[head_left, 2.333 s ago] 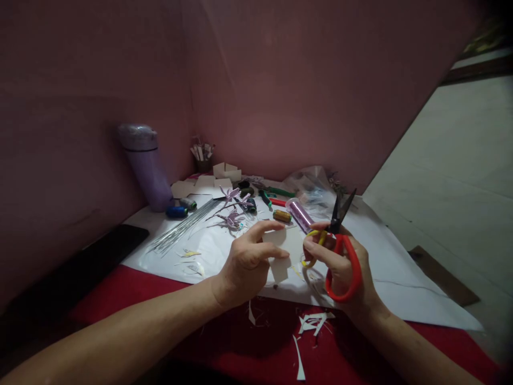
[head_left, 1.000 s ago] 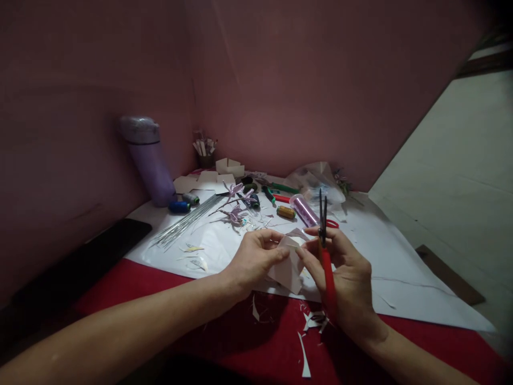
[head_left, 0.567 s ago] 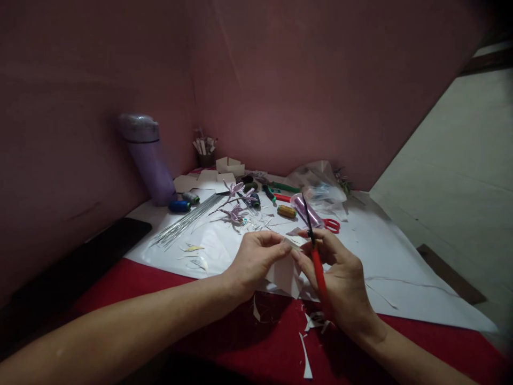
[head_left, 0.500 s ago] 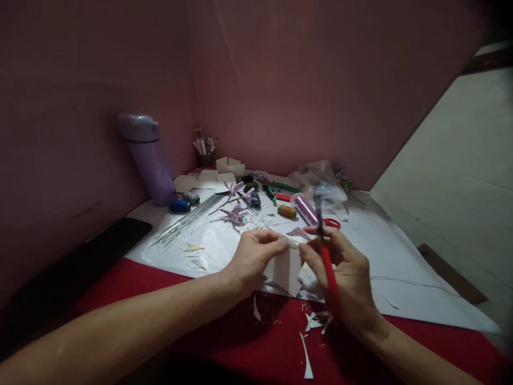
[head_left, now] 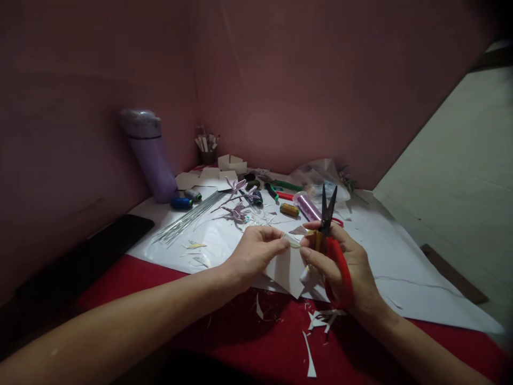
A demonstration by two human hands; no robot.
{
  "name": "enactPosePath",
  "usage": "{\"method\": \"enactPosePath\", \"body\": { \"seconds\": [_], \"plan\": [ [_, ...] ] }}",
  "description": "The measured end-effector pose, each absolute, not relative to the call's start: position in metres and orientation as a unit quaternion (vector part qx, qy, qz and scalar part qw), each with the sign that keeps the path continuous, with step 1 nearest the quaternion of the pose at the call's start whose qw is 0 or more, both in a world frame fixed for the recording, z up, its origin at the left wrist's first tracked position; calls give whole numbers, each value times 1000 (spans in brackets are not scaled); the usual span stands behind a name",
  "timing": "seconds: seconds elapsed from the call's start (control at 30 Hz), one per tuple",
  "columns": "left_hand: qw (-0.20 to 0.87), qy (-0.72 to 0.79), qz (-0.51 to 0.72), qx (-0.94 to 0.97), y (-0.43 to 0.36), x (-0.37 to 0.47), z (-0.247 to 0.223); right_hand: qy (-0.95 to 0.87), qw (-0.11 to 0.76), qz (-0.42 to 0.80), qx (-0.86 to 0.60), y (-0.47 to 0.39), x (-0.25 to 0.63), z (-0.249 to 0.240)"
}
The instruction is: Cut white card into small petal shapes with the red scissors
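Note:
My left hand (head_left: 258, 250) pinches a small pale paper piece (head_left: 294, 243) between thumb and forefinger. Across from it, my right hand (head_left: 352, 267) has a pair of scissors (head_left: 333, 246) with red handles hooked in its fingers. The dark blades point up and stand slightly apart, away from the paper. The right thumb and fingertips sit close to the piece's other end; whether they touch it I cannot tell. Below both hands is a pale card (head_left: 286, 271), partly covered by them. Purple wire-and-thread flowers (head_left: 237, 212) lie just beyond my left hand.
White sheeting (head_left: 401, 256) covers much of the red cloth (head_left: 224, 337), where paper scraps (head_left: 309, 355) lie. Behind are silver wires (head_left: 188, 218), a blue thread spool (head_left: 181, 203), a golden spool (head_left: 289, 209), a purple bottle (head_left: 154, 166) and a clear plastic bag (head_left: 320, 174).
The scissors have swung in my right hand: their blurred blades now show sharply and spread apart, slightly to the right. My left hand keeps its pinch, and the view has shifted slightly.

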State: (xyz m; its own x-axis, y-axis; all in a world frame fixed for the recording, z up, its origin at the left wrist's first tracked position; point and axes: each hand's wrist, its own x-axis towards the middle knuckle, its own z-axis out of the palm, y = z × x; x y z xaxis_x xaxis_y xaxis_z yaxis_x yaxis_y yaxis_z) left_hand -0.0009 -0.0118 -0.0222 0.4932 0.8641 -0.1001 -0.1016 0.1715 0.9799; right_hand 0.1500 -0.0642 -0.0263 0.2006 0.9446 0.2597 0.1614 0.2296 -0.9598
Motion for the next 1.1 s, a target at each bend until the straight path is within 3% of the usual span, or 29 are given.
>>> {"method": "enactPosePath", "body": {
  "seconds": [0.3, 0.63, 0.87, 1.1],
  "plan": [
    [647, 373, 344, 569, -15, 0, -19, -602, 568, 212, -520, -66, 148, -32],
    [712, 353, 326, 511, -15, 1, -25, -619, 576, 108, -523, -64, 147, -31],
    [718, 341, 315, 518, -17, 0, -23, -718, 513, -41, -469, -68, 153, -35],
    [708, 348, 352, 504, -15, 1, -24, -704, 520, 12, -483, -71, 151, -34]
  ]
}}
